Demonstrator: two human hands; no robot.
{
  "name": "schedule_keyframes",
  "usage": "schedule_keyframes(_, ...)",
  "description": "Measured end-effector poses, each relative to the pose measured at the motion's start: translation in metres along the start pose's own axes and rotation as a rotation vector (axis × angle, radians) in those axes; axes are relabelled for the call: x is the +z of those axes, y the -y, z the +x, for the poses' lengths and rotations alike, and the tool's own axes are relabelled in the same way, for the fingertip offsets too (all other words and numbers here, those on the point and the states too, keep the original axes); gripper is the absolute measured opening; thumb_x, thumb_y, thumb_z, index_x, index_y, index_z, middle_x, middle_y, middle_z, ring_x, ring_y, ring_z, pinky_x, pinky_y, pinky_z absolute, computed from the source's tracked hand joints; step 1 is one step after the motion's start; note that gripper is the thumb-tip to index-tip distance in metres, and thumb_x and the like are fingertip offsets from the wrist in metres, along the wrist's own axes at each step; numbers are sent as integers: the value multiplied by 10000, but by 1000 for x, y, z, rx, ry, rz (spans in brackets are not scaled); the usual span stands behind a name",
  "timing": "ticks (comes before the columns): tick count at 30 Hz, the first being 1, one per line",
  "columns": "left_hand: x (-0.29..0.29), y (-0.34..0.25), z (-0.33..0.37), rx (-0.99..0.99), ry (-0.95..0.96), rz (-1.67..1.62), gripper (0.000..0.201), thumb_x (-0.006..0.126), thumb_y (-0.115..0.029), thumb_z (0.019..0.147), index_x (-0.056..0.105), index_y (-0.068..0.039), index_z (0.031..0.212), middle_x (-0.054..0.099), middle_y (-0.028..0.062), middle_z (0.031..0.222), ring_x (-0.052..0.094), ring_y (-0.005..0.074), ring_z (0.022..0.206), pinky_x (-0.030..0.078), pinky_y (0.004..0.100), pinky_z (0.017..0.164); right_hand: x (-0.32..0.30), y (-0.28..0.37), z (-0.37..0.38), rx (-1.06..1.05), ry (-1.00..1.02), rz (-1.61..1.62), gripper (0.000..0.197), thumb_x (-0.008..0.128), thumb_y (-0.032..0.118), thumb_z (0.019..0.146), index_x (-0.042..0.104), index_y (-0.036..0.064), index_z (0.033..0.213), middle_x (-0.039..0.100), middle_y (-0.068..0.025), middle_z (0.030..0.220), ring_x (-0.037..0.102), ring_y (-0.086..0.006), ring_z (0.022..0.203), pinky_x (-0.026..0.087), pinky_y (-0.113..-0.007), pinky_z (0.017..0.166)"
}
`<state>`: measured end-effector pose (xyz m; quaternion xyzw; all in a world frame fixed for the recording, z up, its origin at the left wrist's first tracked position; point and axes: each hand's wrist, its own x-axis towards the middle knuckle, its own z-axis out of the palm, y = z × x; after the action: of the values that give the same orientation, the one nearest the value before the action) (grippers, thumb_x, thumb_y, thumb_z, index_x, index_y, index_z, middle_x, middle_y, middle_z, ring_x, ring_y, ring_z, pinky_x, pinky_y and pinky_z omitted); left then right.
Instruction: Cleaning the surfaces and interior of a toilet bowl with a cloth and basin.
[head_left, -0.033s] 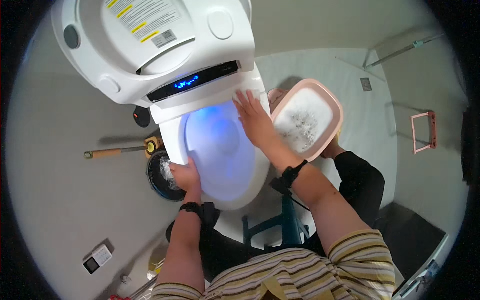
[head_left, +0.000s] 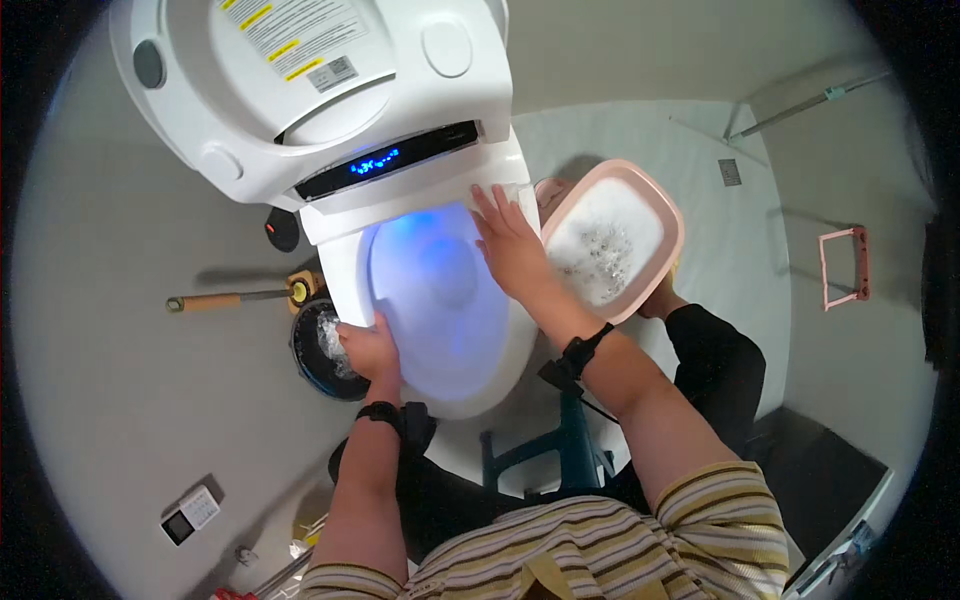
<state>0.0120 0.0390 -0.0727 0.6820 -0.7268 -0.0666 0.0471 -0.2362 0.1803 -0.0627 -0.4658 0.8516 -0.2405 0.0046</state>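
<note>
In front of me stands a white toilet (head_left: 508, 375) with its lid (head_left: 415, 90) raised and blue light in the bowl. My left hand (head_left: 368, 350) grips the bowl's left rim, thumb on the inner side and the other fingers over the outer side. On the right, toward the back of the rim, my right hand (head_left: 512, 245) lies flat with its fingers apart. A thin whitish patch shows beside these fingers; I cannot tell whether it is a cloth or foam. A pink basin (head_left: 672, 255) with white suds and dark specks stands right of the toilet.
Left of the toilet are a dark bin (head_left: 300, 345) with a clear liner and a wooden-handled brush (head_left: 210, 303). A teal stool (head_left: 575, 450) stands beneath me. A pink rack (head_left: 864, 262) is at the right wall, with a floor drain (head_left: 730, 172) nearby.
My right hand has shifted very slightly along the rim. The view has moved a little; my left hand keeps its place on the rim.
</note>
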Motion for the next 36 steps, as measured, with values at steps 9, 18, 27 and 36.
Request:
schedule_keyframes(9,-6,0,1,13,-18,2,622,697,-444,806,455,29,1130,614,255,1057,658,446,921,555,531,777,7,-1,-7,40,-7,80,393,593,79,882,626,75,1273,464,-134,1410,435,-330,1317,411,-404,1082)
schedule_keyframes(18,-14,-6,1,-55,44,-8,641,724,-428,793,438,22,1149,605,254,1079,656,440,936,557,527,785,2,-36,0,19,-303,-70,312,628,34,803,718,87,1096,604,-151,1088,572,-327,1017,488,-400,900)
schedule_keyframes(27,-13,-6,2,-44,43,-16,627,722,-437,798,437,11,1132,597,236,1086,664,428,922,566,524,760,-32,-55,-4,353,-230,14,217,605,81,880,732,87,1056,599,-134,922,589,-327,914,502,-389,789)
schedule_keyframes(36,-14,-3,4,-46,43,-50,618,729,-443,791,448,9,1104,596,229,1087,669,421,906,570,505,765,-8,-52,29,736,-149,286,220,804,226,767,688,52,836,712,-170,910,673,-334,844,512,-406,778)
